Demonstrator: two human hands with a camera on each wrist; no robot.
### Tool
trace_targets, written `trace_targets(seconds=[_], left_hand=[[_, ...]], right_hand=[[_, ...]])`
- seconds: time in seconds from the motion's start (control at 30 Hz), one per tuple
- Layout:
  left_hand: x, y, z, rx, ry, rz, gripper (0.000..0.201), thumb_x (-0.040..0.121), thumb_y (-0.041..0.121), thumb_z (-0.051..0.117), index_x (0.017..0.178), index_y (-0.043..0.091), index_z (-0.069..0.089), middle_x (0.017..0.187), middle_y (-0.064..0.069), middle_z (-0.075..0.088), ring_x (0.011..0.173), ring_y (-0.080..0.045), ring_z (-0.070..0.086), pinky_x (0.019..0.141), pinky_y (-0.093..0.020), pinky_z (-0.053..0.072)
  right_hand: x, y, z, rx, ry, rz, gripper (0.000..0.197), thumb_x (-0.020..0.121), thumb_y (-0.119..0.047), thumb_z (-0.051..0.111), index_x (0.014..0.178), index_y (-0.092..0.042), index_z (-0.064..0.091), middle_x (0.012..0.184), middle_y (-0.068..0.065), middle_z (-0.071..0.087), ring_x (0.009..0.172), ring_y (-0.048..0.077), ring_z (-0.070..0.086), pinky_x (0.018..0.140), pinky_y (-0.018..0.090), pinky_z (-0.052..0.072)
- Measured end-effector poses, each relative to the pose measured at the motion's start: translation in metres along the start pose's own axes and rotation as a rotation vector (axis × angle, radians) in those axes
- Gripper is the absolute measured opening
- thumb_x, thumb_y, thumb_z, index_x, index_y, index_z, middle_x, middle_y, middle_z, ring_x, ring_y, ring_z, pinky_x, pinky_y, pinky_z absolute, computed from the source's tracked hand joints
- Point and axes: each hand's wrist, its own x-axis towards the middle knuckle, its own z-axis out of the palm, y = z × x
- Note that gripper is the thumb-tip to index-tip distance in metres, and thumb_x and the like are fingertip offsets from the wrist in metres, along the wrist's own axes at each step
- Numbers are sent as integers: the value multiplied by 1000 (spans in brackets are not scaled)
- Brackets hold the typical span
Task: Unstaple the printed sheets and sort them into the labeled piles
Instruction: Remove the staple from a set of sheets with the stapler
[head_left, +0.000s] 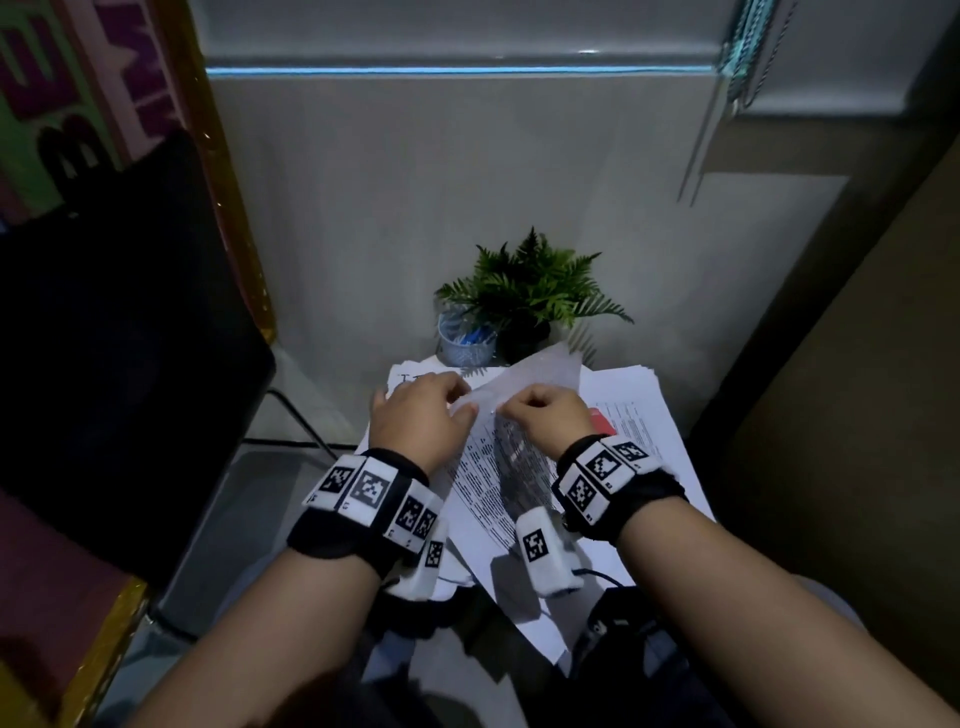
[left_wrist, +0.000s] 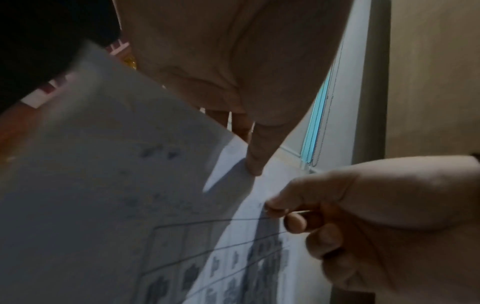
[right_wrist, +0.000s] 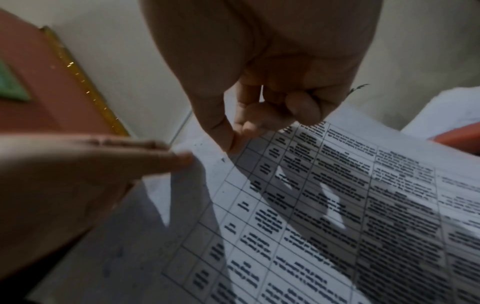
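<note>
Both hands meet mid-frame at the top corner of the white printed sheets with ruled black tables (head_left: 488, 467). The left hand (head_left: 415, 421) pinches the lifted sheet's corner, and the right hand (head_left: 545, 415) has its grip clamped on the lower sheet (the staple is too small to see). Sorting onto the white paper piles (head_left: 644, 400) behind seems not yet begun.

both forearms reaching forward, bare, wrists lying close together. left hand (head_left: 415, 415) facing palm down, thumb and fingers pinching lifted corner of sheets (head_left: 483, 467). right hand (head_left: 550, 421) curling fingers inward, thumb and forefinger pinching same corner, just beside left fingertips.
</note>
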Motion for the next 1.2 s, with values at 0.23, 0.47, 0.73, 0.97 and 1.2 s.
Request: trace_targets(seconds=[0.23, 0.47, 0.73, 0.97, 1.2], left_hand=[[3, 17, 2, -120, -42, -39, 25, 94, 30, 48, 110, 19, 63, 110, -8, 66, 104, -29, 57, 79, -33, 43], [5, 10, 8, -257, -69, -85, 30, 91, 30, 52, 112, 11, 64, 112, -11, 66, 105, -27, 58, 85, -33, 44], [0, 3, 11, -283, -10, -90, 32, 93, 32, 49, 117, 16, 62, 115, -4, 66, 105, -24, 59, 89, -37, 48], [3, -11, 10, -230, -17, -114, 36, 95, 28, 47, 126, 12, 56, 124, -11, 61, 113, -30, 55, 89, -34, 42], [-1, -12, 20, -260, 0, -151, 23, 93, 26, 47, 103, 13, 64, 93, -12, 65, 89, -29, 59, 71, -32, 40]], right_hand=[[-11, 2, 7, -46, 73, -170, 13, 84, -8, 57, 71, -10, 56, 58, -3, 44, 55, 12, 40, 52, 19, 35], [-15, 9, 7, -31, 171, -277, 10, 85, -9, 58, 76, -4, 61, 71, 8, 52, 67, 17, 46, 65, 26, 38], [1, -6, -29, 65, 264, -220, 10, 88, -17, 57, 80, -12, 59, 74, -3, 55, 70, 14, 50, 65, 23, 43], [19, 14, -121, -47, 408, -86, 28, 81, -1, 59, 60, -12, 44, 56, 7, 51, 37, -4, 56, 41, 16, 39], [24, 63, -216, -317, 548, 115, 6, 74, -3, 63, 69, -2, 60, 72, 14, 68, 75, 27, 68, 55, 23, 48]])
